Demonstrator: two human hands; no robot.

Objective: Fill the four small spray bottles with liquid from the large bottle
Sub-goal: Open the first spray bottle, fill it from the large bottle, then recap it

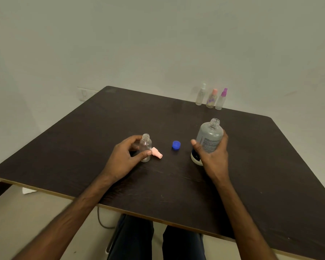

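Note:
A small clear spray bottle [146, 145] stands uncapped on the dark table [83, 147]; my left hand [126, 156] holds it between thumb and fingers. Its pink spray cap [156, 152] lies on the table just right of it. My right hand [213, 152] grips the large clear bottle [209, 136], which is open at the neck and stands upright near the table's middle right. The large bottle's blue cap [176, 145] lies between my hands. Three more small spray bottles stand capped at the far edge: a white-topped one [200, 94], a pink-topped one [212, 99] and a purple-topped one [221, 99].
The table's near edge [158, 218] runs above my knees. A pale wall [158, 44] stands right behind the far edge. A wall socket [84, 94] shows at the table's far left corner, and a cable [101, 220] hangs below the table.

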